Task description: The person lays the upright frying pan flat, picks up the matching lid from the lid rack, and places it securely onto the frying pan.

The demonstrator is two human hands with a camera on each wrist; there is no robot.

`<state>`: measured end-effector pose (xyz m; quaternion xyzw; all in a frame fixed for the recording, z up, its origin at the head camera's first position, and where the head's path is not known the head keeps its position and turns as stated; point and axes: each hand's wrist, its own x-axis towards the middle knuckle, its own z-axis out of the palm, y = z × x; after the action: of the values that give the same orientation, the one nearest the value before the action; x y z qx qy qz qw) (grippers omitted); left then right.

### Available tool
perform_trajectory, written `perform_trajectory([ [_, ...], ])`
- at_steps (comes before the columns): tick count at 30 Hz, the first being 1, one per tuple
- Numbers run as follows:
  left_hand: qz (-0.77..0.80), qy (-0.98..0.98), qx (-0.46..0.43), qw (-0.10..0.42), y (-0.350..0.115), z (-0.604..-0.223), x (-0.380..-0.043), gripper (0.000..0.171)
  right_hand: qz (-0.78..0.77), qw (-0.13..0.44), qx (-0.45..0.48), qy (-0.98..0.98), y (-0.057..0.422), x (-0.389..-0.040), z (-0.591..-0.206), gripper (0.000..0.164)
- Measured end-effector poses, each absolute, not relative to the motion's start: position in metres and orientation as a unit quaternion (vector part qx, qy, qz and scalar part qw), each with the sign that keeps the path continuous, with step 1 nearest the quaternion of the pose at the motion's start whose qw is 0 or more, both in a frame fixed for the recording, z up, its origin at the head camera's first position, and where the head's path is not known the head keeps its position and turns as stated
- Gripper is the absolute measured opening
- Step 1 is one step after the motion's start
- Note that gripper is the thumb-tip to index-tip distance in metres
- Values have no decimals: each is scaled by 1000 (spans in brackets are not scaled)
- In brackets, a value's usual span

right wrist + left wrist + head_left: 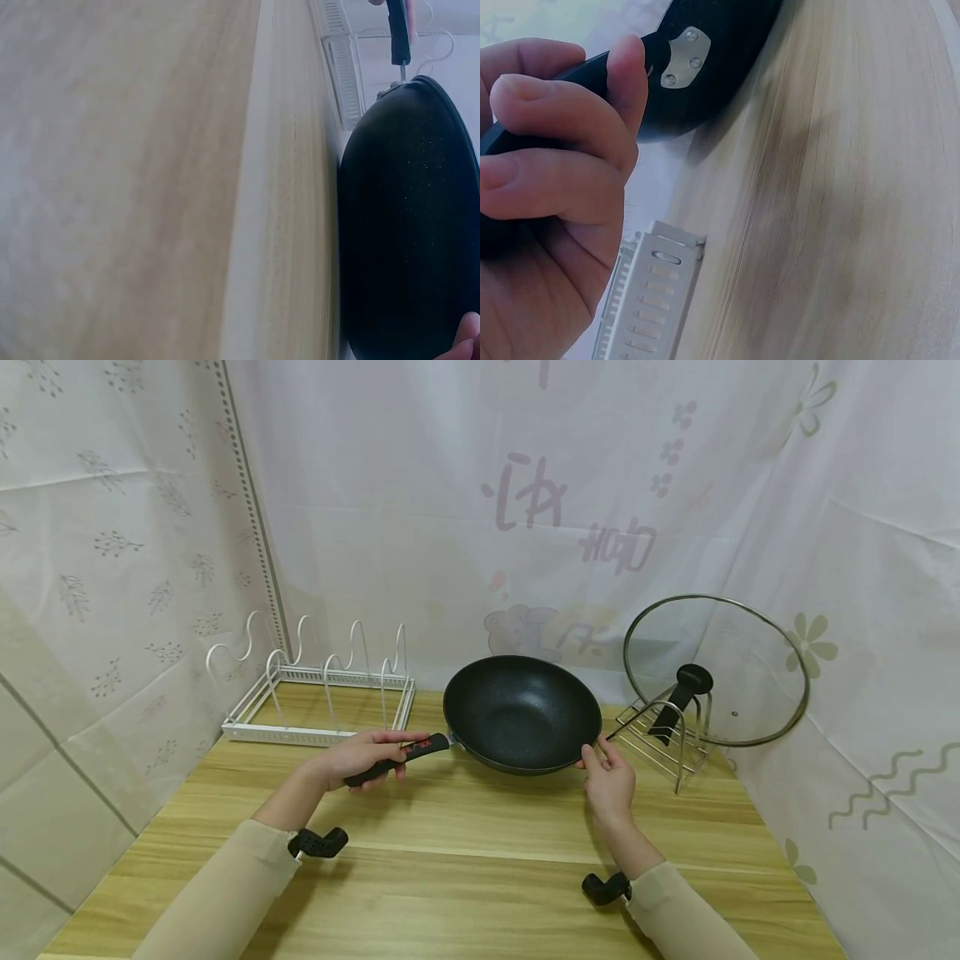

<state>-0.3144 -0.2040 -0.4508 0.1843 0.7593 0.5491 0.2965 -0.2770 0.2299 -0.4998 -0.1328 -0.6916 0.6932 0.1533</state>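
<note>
Sleeves: beige sleeves (225, 885) on both forearms, nearest the camera; a black wrist mount (318, 842) sits on each wrist.
Tabletop: light wood grain tabletop (465, 877), running from the near edge to the curtain at the back.
Left hand: left hand (367, 757) with fingers curled round the black handle (405, 753) of the pan; the left wrist view shows the fingers (562, 127) wrapped over the handle, thumb side underneath, grip closed tight on it.
Handle joint: metal plate with three rivets (681, 58) where the handle meets the pan body, seen in the left wrist view.
Right hand: right hand (609, 778) at the rim opposite the handle; thumb and fingertips pinch the pan edge. In the right wrist view only fingertips (466, 339) show, at the lower right corner, against the pan wall.
Pan: black pan (522, 712) with a speckled inner surface, at mid-tabletop between the two hands; handle points to the person's left. Whether its base touches the tabletop or is slightly lifted cannot be told.
Rack, left: white wire rack (318, 693) with curved dividers, behind the left hand, near the back left corner; its slotted edge (649, 300) shows in the left wrist view.
Stand, right: metal wire stand (663, 739) just behind and right of the pan.
Lid: glass lid (716, 668) with metal rim and black knob (678, 693), standing on edge in the stand, leaning toward the curtain.
Backdrop: pale printed curtain (480, 510) behind and at both sides.
</note>
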Motion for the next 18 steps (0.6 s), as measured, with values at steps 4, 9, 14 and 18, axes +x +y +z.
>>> perform_trajectory([
  [4,544,763,187,294,-205,-452,-316,56,692,152,-133,-693,229,-277,-500,60],
  [9,543,765,187,291,-206,-454,-318,55,686,151,-133,-699,228,-275,-498,61],
  [14,542,765,192,290,-206,-454,-319,55,679,153,-139,-704,227,-275,-497,60],
  [18,541,766,188,291,-206,-453,-318,55,675,154,-142,-707,228,-276,-498,59],
])
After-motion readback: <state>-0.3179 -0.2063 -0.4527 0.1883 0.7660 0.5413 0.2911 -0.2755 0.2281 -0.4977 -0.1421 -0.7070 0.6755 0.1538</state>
